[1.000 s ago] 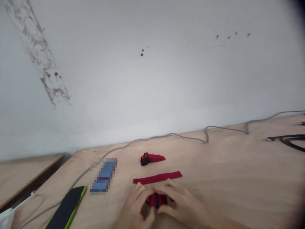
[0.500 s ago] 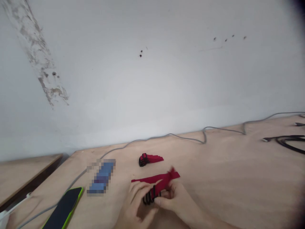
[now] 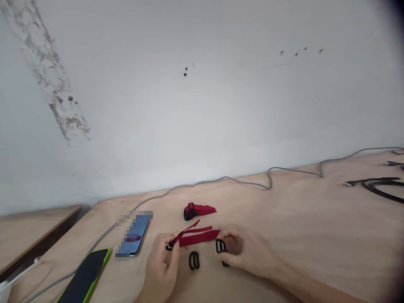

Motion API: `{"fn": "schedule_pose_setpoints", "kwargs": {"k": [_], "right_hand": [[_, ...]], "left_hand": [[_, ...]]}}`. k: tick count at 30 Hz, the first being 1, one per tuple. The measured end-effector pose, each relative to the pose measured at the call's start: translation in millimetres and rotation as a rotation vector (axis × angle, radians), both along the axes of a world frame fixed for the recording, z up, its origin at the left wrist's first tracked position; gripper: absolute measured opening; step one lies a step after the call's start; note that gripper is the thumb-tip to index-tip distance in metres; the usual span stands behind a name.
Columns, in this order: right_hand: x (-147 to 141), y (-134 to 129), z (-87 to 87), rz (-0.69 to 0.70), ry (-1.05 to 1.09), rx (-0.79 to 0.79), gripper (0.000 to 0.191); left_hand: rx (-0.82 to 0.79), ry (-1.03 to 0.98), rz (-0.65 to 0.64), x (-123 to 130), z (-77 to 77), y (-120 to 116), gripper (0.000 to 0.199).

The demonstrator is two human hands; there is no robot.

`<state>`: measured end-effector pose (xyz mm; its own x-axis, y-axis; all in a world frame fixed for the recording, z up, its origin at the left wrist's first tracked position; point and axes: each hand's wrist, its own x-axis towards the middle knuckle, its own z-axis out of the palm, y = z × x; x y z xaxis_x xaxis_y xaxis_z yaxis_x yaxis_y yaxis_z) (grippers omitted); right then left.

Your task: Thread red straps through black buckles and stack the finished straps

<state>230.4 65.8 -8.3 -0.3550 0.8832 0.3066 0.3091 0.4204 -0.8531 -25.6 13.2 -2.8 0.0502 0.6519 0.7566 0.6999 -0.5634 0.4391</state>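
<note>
My left hand [image 3: 160, 263] pinches a red strap [image 3: 184, 230] close to a small black buckle [image 3: 169, 245]; the strap's loose ends point away to the right. Fingers curled, my right hand [image 3: 244, 250] has its thumb across a black slide buckle [image 3: 221, 246] at the table surface. More black plastic shows just below that thumb. Between the hands a loose black slide buckle [image 3: 194, 260] lies on the wood. A flat red strip [image 3: 198, 238] runs across the table between my two hands. Beyond it lies a bundle of red straps with black buckles [image 3: 190, 211].
To the left are a phone with a blue screen [image 3: 139, 229], partly pixelated, and a dark phone in a green case [image 3: 85, 273]. A grey cable [image 3: 202, 182] trails along the wall. Black cables [image 3: 378, 185] lie coiled at the far right of the wooden table [image 3: 299, 210].
My hands were together around a red strap with black buckles. They have moved apart, the strap now in the left hand. Separate black buckles now show on the table and under my right thumb.
</note>
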Motion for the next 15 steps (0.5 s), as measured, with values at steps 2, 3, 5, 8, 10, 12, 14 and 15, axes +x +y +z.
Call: {"fn": "schedule_pose_setpoints", "kwargs": {"k": [2, 3, 5, 8, 10, 12, 14, 15], "right_hand": [[5.5, -2.7, 3.7, 0.053, -0.171, 0.123, 0.024], [6.8, -4.3, 4.9, 0.069, -0.221, 0.152, 0.025], [7.4, -6.9, 5.7, 0.064, -0.279, 0.174, 0.025], [7.1, -8.3, 5.3, 0.077, -0.309, 0.195, 0.026], [6.8, -8.4, 6.1, 0.089, -0.274, 0.202, 0.034], [5.5, -9.4, 8.4, 0.153, -0.178, 0.204, 0.037], [2.0, -12.2, 10.9, 0.261, -0.052, 0.171, 0.029], [-0.6, -14.4, 11.5, 0.317, 0.002, 0.14, 0.021]], "left_hand": [[-0.014, 0.013, -0.034, -0.1, -1.3, 0.3, 0.009], [-0.022, 0.03, -0.062, 0.2, -2.1, -0.2, 0.011], [-0.031, 0.07, -0.124, 0.7, -3.2, -1.7, 0.014], [-0.046, 0.095, -0.19, 1.7, -3.9, -4.2, 0.015], [-0.05, 0.084, -0.222, 4.1, -3.7, -5.7, 0.014], [-0.04, 0.087, -0.278, 8.4, -3.3, -7.5, 0.013], [-0.006, 0.127, -0.362, 13.8, -2.9, -9.8, 0.013], [0.011, 0.154, -0.401, 16.5, -2.8, -10.9, 0.014]]}}
